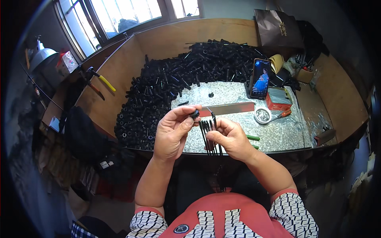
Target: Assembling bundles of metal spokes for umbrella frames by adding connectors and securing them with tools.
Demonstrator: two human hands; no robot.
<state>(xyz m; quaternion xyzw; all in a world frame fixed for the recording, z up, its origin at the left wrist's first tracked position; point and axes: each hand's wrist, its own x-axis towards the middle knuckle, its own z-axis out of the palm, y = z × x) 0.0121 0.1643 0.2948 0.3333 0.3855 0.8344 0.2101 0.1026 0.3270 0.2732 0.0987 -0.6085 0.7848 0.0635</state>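
Note:
My left hand point(170, 133) pinches a small round black plastic part point(194, 114) between thumb and fingertips, above the near edge of the grey speckled work board point(238, 93). Close beside it, my right hand point(234, 141) grips a bundle of thin black rods point(205, 135) that hang down past the fingers. One rod rises above the others, its top bent toward the round part; whether the two touch I cannot tell. Behind the hands lies a long flat metal bar point(230, 109). A loose black piece point(211, 95) sits farther back on the board.
A heap of small black parts point(166, 79) fills the left and back, inside wooden walls point(107, 65). At right are a propped phone point(258, 85), a red box point(279, 105), a small white bowl point(257, 119) and an orange-handled tool point(285, 114). Green handles point(253, 137) lie by my right hand.

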